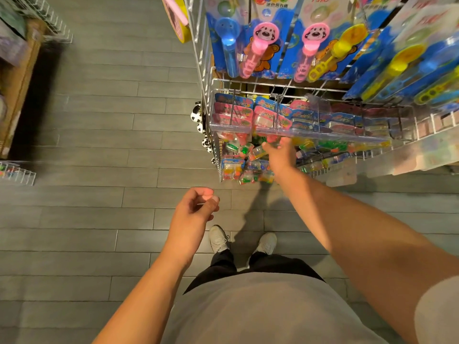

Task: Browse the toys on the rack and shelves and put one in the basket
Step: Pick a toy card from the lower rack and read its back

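White-coated wire is forming the rack [207, 78]. Glossy clear plastic is covering the bubble wands [258, 49] on printed card. Matt grey planks are making up the floor [99, 145], soft cloth the grey shirt [260, 314].

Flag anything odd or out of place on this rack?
Nothing looks spilled or damaged. One oddity: black-and-white plush toys hang outside the wire rack on its left side, not in a bin. The small packaged toys at the bottom sit jumbled at mixed angles, where the right hand reaches.
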